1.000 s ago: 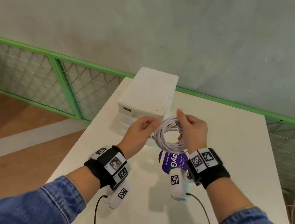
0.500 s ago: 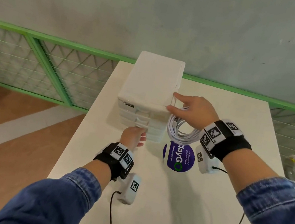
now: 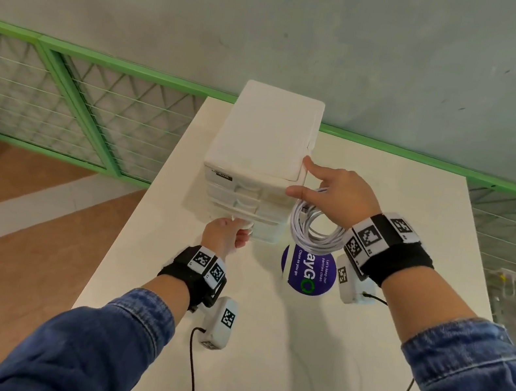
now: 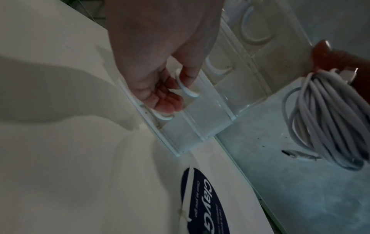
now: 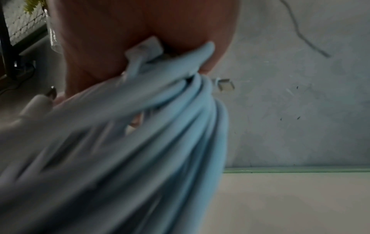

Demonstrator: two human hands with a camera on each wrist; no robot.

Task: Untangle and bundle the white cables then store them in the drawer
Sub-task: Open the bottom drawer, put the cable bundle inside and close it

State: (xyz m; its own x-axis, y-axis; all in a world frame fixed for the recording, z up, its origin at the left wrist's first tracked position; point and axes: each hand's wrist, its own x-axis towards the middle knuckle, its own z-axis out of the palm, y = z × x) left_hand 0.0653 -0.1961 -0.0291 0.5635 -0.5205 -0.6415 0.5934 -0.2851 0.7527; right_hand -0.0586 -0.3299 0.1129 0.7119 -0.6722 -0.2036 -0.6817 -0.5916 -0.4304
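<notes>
A white multi-drawer unit [image 3: 266, 141] stands at the table's far left. My left hand [image 3: 240, 231] reaches its lowest drawer [image 3: 264, 231]; in the left wrist view the fingers [image 4: 160, 98] curl round that drawer's curved handle [image 4: 186, 90]. The drawer front looks slightly forward of those above. My right hand [image 3: 307, 180] grips a coiled bundle of white cables [image 3: 312, 229], hanging just right of the unit, while its forefinger and thumb touch the unit's top front corner. The coil [image 4: 324, 120] hangs clear of the table. The right wrist view is blurred: cables [image 5: 140, 126] under the palm.
A round purple sticker [image 3: 306, 273] lies on the white table [image 3: 257, 350] under the coil. The table's left edge drops to a wooden floor [image 3: 4, 219]. A green mesh railing [image 3: 91, 117] and a grey wall [image 3: 313, 32] run behind.
My left hand let go of the coil and dropped to the lowest drawer's handle. My right hand carried the coil up to the unit's right front corner.
</notes>
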